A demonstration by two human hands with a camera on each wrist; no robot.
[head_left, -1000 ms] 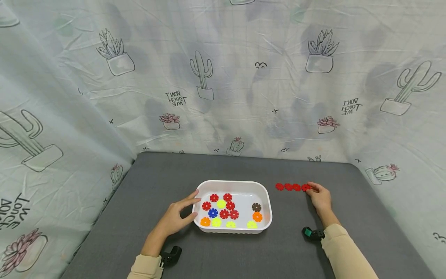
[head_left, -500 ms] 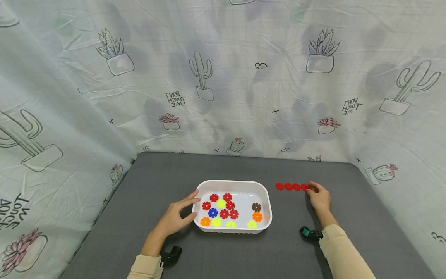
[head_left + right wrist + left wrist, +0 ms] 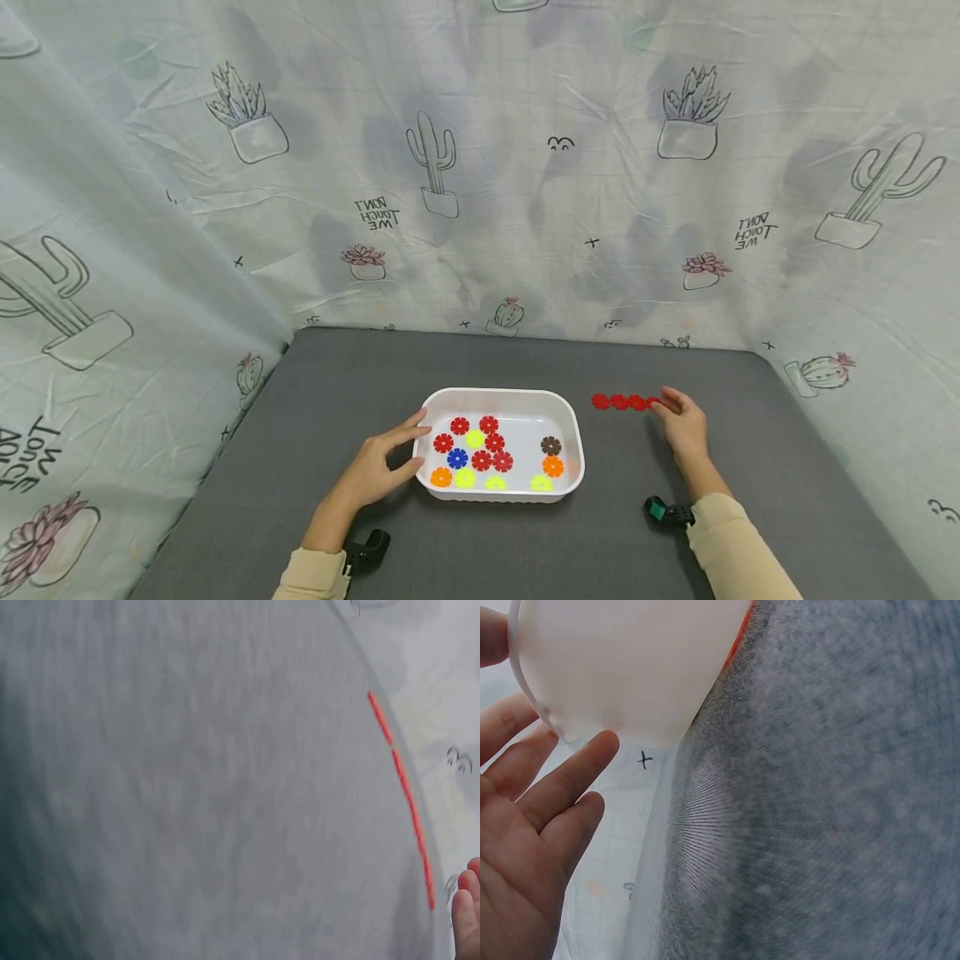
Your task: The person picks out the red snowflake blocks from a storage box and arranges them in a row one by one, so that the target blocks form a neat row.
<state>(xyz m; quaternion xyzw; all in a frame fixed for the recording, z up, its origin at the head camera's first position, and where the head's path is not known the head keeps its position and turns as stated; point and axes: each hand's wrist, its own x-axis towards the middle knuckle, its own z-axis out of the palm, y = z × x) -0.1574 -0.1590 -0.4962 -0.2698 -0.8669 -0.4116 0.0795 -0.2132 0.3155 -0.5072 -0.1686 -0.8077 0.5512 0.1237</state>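
— Fingers (image 3: 408, 435) of the left hand (image 3: 372, 468): how do they lie?
— Straight and spread, resting against the left end wall of the white tray (image 3: 572, 433). The left wrist view shows the same: fingertips (image 3: 600, 746) touch the tray's (image 3: 622, 667) rim and curl round nothing.
— And the right hand (image 3: 686, 427)?
— Its fingers are relaxed and loosely extended, holding nothing. Their tips sit at the right end of the red discs (image 3: 619, 402), which lie in a row on the grey counter (image 3: 337, 383), to the right of the tray. Whether they touch the last disc I cannot tell. In the right wrist view the discs (image 3: 401, 780) show edge-on as a thin red line, with fingertips (image 3: 469, 919) just beyond its near end.
— What is in the tray?
— Flat flower-shaped discs: red, yellow, orange, one blue (image 3: 457, 457), one brown (image 3: 551, 445).
— Anything behind?
— A cactus-print cloth (image 3: 480, 167) hangs round the counter.
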